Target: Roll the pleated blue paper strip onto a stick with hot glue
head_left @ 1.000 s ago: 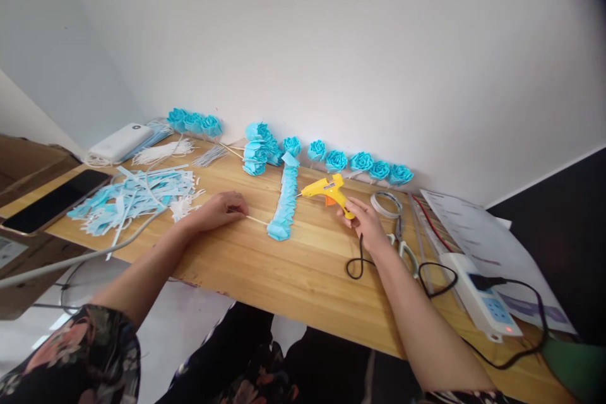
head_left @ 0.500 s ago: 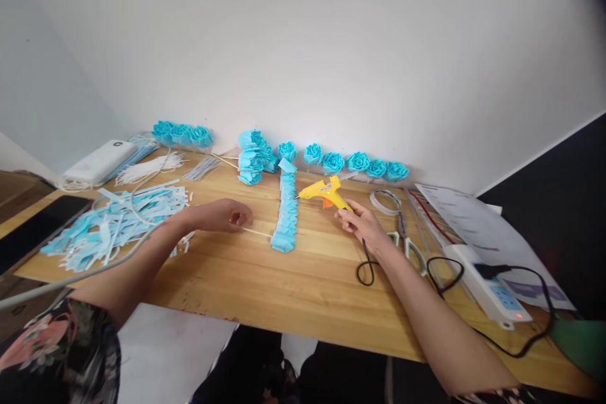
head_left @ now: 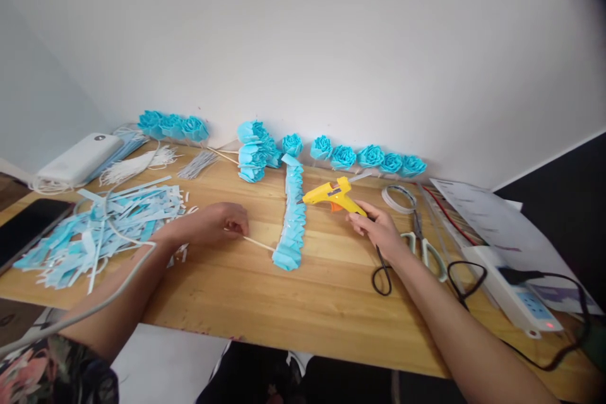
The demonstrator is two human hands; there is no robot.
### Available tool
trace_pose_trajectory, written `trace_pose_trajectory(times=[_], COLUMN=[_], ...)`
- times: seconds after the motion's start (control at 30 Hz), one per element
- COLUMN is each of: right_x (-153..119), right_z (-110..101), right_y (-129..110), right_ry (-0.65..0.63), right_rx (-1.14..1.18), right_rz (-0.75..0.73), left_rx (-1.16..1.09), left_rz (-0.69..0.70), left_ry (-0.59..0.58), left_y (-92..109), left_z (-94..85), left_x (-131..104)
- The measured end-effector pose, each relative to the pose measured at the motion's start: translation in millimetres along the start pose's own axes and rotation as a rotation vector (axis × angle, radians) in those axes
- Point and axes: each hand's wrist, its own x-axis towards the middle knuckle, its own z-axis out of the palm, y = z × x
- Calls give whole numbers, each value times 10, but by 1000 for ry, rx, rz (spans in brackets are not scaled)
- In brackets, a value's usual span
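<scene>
A thin stick [head_left: 258, 243] is pinched in my left hand [head_left: 230, 222], its far end at the rolled lower end of a long pleated blue strip [head_left: 294, 202]. The strip lies on the wooden table, running away from me. My right hand [head_left: 376, 226] is closed on the handle of a yellow glue gun [head_left: 331, 194]. Its nozzle is beside the right edge of the strip, around the middle; whether it touches is too small to tell. A clear glue stick pokes out of the gun's back.
Blue paper flowers [head_left: 370, 156] line the wall. Cut blue and white strips [head_left: 118, 221], a phone [head_left: 33, 227] and a white power bank [head_left: 78, 158] are at left. Scissors [head_left: 416, 227], a wire coil [head_left: 392, 205] and a power strip [head_left: 514, 293] with a black cord lie at right.
The view has shifted a little and come closer to the table. The glue gun's nozzle has moved slightly nearer along the strip's right edge. Both hands keep their holds.
</scene>
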Motion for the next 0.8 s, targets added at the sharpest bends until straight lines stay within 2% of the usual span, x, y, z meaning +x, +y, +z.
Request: trace_pose_trajectory(times=[0.3, 0.53, 0.8], right_x=[-22, -24, 15], right_z=[-30, -17, -73], right_y=[-31, -38, 19], right_ry=[-47, -35, -44], right_rx=[-5, -69, 22], right_rz=[-32, -33, -59], left_rx=[-46, -98, -120], left_rz=[-92, -105, -128], left_ry=[-52, -79, -72], left_y=[46, -27, -16], left_z=[-31, -29, -31], left_x=[-7, -12, -18])
